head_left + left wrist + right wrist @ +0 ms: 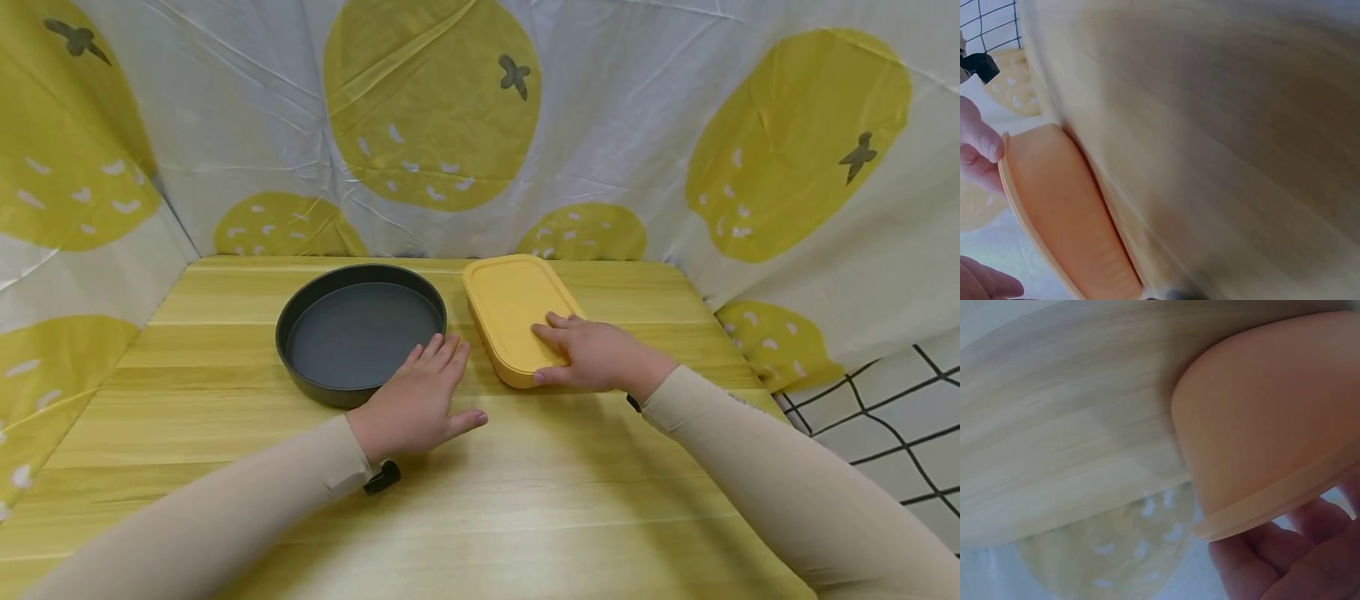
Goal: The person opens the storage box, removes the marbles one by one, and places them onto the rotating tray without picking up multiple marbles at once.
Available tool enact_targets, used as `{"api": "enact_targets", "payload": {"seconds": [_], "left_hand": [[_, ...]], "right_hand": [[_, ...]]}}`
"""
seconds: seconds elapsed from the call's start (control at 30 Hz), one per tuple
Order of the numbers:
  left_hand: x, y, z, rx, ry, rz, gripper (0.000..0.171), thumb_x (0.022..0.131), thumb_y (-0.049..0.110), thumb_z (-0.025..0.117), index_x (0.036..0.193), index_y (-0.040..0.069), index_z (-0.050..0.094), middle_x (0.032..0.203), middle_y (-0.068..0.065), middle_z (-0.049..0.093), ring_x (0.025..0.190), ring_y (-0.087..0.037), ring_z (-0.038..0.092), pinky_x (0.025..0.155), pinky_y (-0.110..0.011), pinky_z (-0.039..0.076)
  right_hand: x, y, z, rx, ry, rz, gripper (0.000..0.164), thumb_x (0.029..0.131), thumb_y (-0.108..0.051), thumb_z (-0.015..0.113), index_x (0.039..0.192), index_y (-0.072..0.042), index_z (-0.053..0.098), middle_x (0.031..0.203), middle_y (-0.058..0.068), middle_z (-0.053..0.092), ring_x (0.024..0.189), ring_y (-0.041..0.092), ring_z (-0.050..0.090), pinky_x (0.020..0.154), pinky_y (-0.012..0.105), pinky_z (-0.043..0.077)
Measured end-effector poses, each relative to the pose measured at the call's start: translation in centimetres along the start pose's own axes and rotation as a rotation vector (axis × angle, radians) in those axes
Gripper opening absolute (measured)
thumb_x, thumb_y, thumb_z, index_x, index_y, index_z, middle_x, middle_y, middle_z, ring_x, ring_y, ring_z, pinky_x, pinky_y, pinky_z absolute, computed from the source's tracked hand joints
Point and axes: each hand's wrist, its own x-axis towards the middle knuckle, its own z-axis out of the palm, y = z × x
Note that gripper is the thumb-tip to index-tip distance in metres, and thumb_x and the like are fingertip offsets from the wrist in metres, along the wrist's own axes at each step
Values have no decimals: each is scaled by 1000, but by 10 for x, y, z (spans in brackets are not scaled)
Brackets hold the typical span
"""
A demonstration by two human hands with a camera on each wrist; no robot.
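Note:
A yellow lidded box (pixel 517 304) with rounded corners sits at the back of the table, right of centre. My right hand (pixel 600 354) rests on its lid with spread fingers, the thumb at the near edge. In the right wrist view several fingers (pixel 1260 550) meet the lid's rim. To the left lies a round dark grey pan (pixel 363 329) with low walls. My left hand (pixel 416 400) is held with straight fingers and the thumb apart, in front of the pan's right side and holding nothing. Whether it touches the pan's rim I cannot tell.
The wood-grain table (pixel 480 533) ends at a hanging white cloth (pixel 615 100) with yellow fruit prints, behind and at both sides. A black wire grid (pixel 892 425) stands beyond the right edge. Each wrist bears a dark strap piece (pixel 384 477).

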Motion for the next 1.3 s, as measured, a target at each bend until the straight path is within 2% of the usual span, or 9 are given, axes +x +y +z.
{"api": "enact_targets", "payload": {"seconds": [0.2, 0.33, 0.4, 0.47, 0.57, 0.67, 0.8, 1.0, 1.3], "left_hand": [[7, 5, 3, -50, -14, -20, 100, 101, 66, 56, 168, 3, 18, 177, -16, 12, 165, -35, 10, 133, -53, 14], [12, 8, 5, -108, -25, -40, 100, 101, 64, 57, 169, 2, 16, 177, -16, 13, 165, -34, 10, 134, -51, 13], [15, 9, 7, -129, -32, -49, 100, 102, 64, 57, 169, 2, 14, 177, -16, 13, 165, -34, 9, 134, -51, 12], [18, 10, 9, -143, -34, -56, 100, 102, 63, 57, 168, 1, 14, 177, -17, 14, 165, -34, 10, 133, -51, 12], [22, 11, 11, -152, -38, -72, 100, 102, 63, 56, 168, 0, 15, 177, -18, 14, 165, -35, 11, 133, -51, 13], [26, 11, 12, -163, -47, -87, 100, 102, 62, 57, 168, -1, 15, 176, -19, 13, 165, -36, 11, 133, -51, 14], [30, 11, 13, -166, -53, -94, 100, 102, 61, 57, 167, -2, 15, 176, -19, 13, 165, -37, 11, 133, -50, 14], [35, 12, 15, -185, -57, -99, 100, 102, 60, 58, 167, -2, 15, 176, -21, 13, 164, -38, 12, 133, -52, 16], [43, 12, 20, -216, -77, -121, 100, 102, 60, 58, 168, -1, 13, 176, -20, 13, 164, -38, 11, 133, -51, 16]], "right_hand": [[0, -13, -2, -87, 5, 40, 85, 98, -61, 65, 155, -1, 50, 156, 33, 48, 135, 54, 56, 111, 60, 48], [-1, -34, -3, -203, 28, 83, 75, 97, -62, 66, 133, 3, 66, 121, 27, 72, 104, 42, 74, 87, 55, 60], [0, -44, -2, -245, 52, 91, 69, 96, -63, 67, 127, -1, 67, 109, 19, 74, 93, 36, 75, 77, 53, 62], [2, -52, 0, -254, 91, 70, 66, 97, -60, 67, 129, -3, 67, 108, 16, 76, 91, 35, 75, 72, 51, 62], [5, -61, 4, -271, 176, -3, 62, 100, -54, 67, 143, -10, 64, 116, 14, 77, 88, 34, 77, 69, 49, 62], [8, -65, 9, -320, 274, -88, 52, 100, -45, 70, 141, -14, 66, 98, 10, 78, 69, 31, 72, 58, 46, 58], [11, -66, 13, -421, 371, -164, 43, 98, -40, 74, 130, -13, 69, 69, 6, 65, 48, 23, 55, 44, 40, 47], [13, -68, 17, -489, 416, -189, 40, 99, -39, 72, 125, -8, 74, 65, 6, 62, 42, 21, 47, 40, 37, 43], [13, -68, 18, -488, 450, -216, 31, 99, -35, 72, 110, -5, 72, 60, 4, 56, 40, 19, 45, 37, 37, 41]]}}
